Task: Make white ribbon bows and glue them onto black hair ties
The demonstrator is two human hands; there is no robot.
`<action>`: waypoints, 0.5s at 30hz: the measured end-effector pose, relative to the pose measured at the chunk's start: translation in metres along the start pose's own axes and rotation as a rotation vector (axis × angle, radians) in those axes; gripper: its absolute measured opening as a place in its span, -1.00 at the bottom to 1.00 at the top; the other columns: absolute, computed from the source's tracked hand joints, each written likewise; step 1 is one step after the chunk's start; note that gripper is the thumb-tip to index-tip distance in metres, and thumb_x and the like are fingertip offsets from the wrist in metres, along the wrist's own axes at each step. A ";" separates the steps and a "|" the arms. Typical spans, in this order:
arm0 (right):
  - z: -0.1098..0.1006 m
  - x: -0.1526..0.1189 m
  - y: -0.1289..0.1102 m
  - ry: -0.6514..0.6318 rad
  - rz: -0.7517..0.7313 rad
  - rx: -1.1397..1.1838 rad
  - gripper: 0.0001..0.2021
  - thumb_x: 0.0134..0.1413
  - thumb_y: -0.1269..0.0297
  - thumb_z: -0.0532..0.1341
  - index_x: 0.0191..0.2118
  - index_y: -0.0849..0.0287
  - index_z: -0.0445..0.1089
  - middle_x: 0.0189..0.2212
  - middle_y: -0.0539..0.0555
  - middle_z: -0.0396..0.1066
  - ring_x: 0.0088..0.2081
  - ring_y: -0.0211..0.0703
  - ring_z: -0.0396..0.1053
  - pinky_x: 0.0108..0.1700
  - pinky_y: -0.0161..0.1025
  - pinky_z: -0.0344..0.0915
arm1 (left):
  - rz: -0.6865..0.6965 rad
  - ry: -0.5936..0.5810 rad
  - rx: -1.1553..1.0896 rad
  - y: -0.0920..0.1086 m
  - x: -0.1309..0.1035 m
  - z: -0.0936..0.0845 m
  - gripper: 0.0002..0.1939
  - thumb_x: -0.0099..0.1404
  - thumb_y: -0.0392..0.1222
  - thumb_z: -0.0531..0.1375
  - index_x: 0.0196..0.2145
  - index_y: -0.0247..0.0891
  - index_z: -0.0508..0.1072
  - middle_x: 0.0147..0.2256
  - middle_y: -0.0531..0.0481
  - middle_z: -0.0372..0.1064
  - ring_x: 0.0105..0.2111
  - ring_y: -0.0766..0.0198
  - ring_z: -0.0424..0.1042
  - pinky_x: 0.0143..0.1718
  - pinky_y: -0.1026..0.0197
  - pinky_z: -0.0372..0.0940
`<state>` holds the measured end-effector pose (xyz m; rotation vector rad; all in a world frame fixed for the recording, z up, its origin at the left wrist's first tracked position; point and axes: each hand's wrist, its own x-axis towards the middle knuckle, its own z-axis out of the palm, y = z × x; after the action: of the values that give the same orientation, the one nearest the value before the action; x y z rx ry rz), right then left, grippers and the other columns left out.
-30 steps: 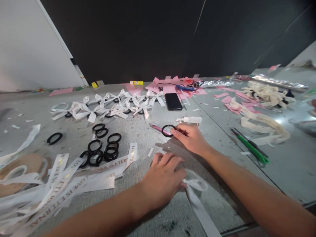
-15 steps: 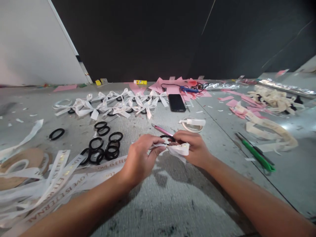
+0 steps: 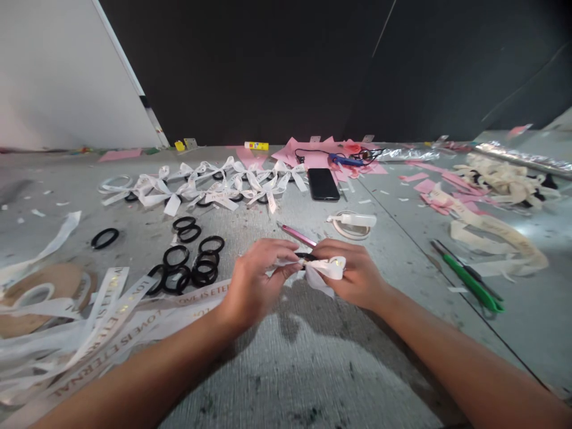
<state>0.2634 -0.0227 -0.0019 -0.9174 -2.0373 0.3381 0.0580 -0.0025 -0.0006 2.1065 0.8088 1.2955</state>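
Observation:
Between my hands, over the middle of the grey table, is a white ribbon bow (image 3: 329, 268) on a black ring (image 3: 305, 256). My left hand (image 3: 259, 279) pinches the ribbon's left side between thumb and fingers. My right hand (image 3: 353, 271) is closed around the right side, behind the bow's loop, and its fingers partly hide the ring. Just beyond my hands lies a pink pen (image 3: 297, 235). Several black rings (image 3: 204, 268) lie in a pile left of my left hand.
White printed ribbons (image 3: 134, 325) and a cardboard spool (image 3: 53, 283) cover the left front. Finished-looking bows (image 3: 214, 185) lie at the back, beside a phone (image 3: 322, 184). Green-handled scissors or tweezers (image 3: 473, 283) lie right; a white bottle (image 3: 357, 220) sits beyond my right hand.
The black ring has tilted flatter and shows less between my hands. My left fingers have moved slightly nearer the bow's centre. The whole view has shifted a little.

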 end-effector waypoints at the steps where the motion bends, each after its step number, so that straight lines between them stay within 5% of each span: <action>1: 0.000 0.000 0.000 0.001 -0.006 -0.002 -0.92 0.12 0.46 0.20 -0.28 0.16 0.41 -0.38 0.09 0.47 -0.37 -0.18 0.44 -0.36 -0.23 0.35 | 0.006 -0.007 -0.012 0.000 0.000 0.000 -0.89 0.23 -0.38 0.29 -0.32 -0.20 0.51 -0.21 -0.05 0.55 -0.17 0.22 0.51 -0.10 0.07 0.43; 15: -0.001 0.001 -0.005 -0.017 0.026 -0.021 -0.79 0.09 0.44 0.20 -0.15 0.08 0.45 -0.27 0.10 0.49 -0.28 -0.12 0.47 -0.25 -0.15 0.40 | -0.042 -0.014 -0.088 0.001 -0.001 -0.001 -0.91 0.24 -0.36 0.28 -0.34 -0.20 0.51 -0.27 -0.04 0.56 -0.23 0.25 0.52 -0.15 0.10 0.43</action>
<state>0.2615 -0.0259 0.0020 -0.9578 -2.0494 0.3403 0.0570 -0.0032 -0.0001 2.0175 0.7718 1.2703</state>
